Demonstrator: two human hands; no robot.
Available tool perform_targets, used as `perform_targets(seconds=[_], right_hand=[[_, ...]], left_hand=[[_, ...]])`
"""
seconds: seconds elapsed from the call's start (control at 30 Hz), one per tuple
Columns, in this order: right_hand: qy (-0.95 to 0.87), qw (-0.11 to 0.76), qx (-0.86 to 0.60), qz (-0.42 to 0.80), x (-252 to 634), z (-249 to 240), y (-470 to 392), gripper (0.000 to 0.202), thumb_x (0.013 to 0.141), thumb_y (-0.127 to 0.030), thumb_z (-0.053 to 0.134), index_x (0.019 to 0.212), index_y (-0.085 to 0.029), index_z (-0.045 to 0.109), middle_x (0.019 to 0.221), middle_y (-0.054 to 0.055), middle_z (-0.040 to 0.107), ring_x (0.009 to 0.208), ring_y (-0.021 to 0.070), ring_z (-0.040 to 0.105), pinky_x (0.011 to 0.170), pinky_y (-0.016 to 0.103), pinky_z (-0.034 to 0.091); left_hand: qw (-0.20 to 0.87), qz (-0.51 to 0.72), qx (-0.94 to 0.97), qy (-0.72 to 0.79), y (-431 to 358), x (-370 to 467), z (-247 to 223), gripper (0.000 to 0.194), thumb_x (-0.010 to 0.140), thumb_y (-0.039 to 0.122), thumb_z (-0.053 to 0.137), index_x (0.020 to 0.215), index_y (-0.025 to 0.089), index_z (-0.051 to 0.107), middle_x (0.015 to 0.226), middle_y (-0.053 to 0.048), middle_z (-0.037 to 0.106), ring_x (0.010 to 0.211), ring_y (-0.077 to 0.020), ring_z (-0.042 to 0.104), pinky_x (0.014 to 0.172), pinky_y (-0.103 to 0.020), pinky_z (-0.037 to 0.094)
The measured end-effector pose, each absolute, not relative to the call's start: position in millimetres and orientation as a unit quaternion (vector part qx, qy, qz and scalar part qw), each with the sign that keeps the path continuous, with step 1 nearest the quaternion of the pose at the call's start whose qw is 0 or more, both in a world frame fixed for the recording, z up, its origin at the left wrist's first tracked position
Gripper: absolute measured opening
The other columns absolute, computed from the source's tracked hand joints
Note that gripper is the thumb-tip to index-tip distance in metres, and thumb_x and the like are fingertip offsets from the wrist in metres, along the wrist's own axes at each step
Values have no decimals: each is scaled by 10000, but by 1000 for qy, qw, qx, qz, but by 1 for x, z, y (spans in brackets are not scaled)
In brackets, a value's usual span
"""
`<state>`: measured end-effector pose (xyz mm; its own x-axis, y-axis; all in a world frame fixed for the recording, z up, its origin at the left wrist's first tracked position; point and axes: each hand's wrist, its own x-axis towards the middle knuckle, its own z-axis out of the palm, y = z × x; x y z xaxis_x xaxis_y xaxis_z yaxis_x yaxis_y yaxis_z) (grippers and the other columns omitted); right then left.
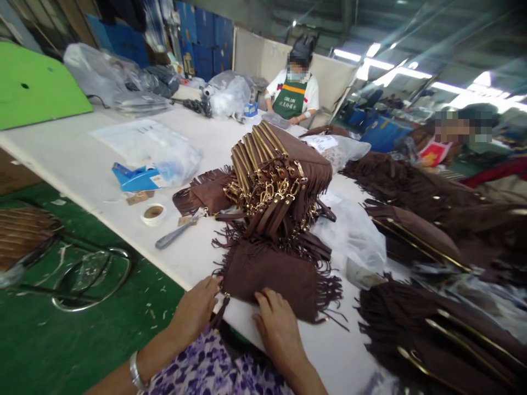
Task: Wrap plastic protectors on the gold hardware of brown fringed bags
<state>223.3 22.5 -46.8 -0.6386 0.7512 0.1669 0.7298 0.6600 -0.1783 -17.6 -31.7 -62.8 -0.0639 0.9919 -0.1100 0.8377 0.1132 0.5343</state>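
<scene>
A dark brown fringed pouch (267, 274) lies flat at the table's near edge, its fringe spreading to the right. My left hand (196, 307) has its fingers closed at the pouch's left edge, beside a short strap (222, 310) with a gold fitting hanging over the table edge. On the pouch's near edge rest the fingertips of my right hand (276, 321), loosely bent with the thumb apart. Just beyond is a stack of similar brown pouches (300, 148), their gold zippers and clasps facing left. Another fringed pouch (206, 197) lies left of the stack.
Left of the stack are a tape roll (152, 214), a grey-handled tool (175, 233) and a blue tape dispenser (138, 178). Brown fringed bags (448, 334) and clear plastic (354, 236) crowd the right. Across the table a person in a green apron (292, 99) works. A stool (90, 274) stands left.
</scene>
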Motion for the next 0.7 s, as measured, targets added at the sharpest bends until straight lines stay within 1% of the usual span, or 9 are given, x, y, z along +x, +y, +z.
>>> perform_targets(seconds=[0.13,0.2,0.33,0.4,0.47,0.53,0.63,0.67,0.7], right_hand=[[-949,86,-302,-29,200,-63,34,339,867,-53,545,1195,-128,582,1106,151,639,927,270,593,760,396,506],[-954,85,-285,-31,201,-69,44,281,885,-57,537,1153,-117,593,1045,136,641,894,257,587,752,383,505],[-936,109,-327,69,209,-69,53,179,934,-109,519,1089,-157,594,988,80,617,906,224,568,815,354,496],[-927,117,-339,114,210,-66,52,162,948,-123,502,1075,-172,589,992,66,610,906,214,559,829,347,490],[-922,115,-347,132,209,-63,50,166,951,-124,496,1081,-178,584,999,61,607,912,216,552,828,351,483],[-918,112,-356,131,208,-62,47,169,948,-127,502,1088,-181,580,1004,60,605,919,222,547,823,357,478],[-918,111,-364,114,206,-64,40,172,940,-145,516,1095,-188,577,1000,55,601,911,224,540,811,365,476],[-918,113,-365,104,206,-66,37,174,937,-154,521,1098,-190,576,997,53,599,906,224,539,803,367,476],[-918,118,-366,92,206,-70,36,177,932,-166,531,1101,-192,576,997,52,598,903,225,538,793,368,478]], left_hand=[[236,172,645,706,-34,-23,-62,431,894,110,381,1305,163,503,1167,-109,610,1123,-244,564,975,-361,449],[235,179,642,707,-40,-30,-62,407,913,134,377,1298,167,503,1143,-99,609,1101,-232,572,963,-353,457],[235,209,617,722,-52,-40,-62,328,949,213,406,1259,203,510,1146,-73,605,1091,-214,578,957,-347,464],[241,224,610,721,-52,-39,-60,290,966,267,418,1237,220,510,1162,-61,601,1092,-205,578,953,-348,471],[238,231,624,708,-47,-33,-59,286,968,301,435,1233,220,509,1182,-63,596,1111,-208,565,969,-361,468],[212,219,651,695,-41,-27,-61,288,954,297,455,1214,202,534,1183,-80,604,1125,-236,552,990,-403,459],[151,176,695,680,-34,-26,-78,288,935,251,412,1122,162,611,1088,-107,659,1039,-282,591,961,-480,471],[134,171,704,676,-33,-29,-87,310,924,218,384,1110,156,624,1040,-105,678,988,-276,615,937,-472,489],[124,174,718,662,-32,-33,-96,330,902,197,381,1117,168,630,1046,-94,691,980,-262,632,921,-442,508]])
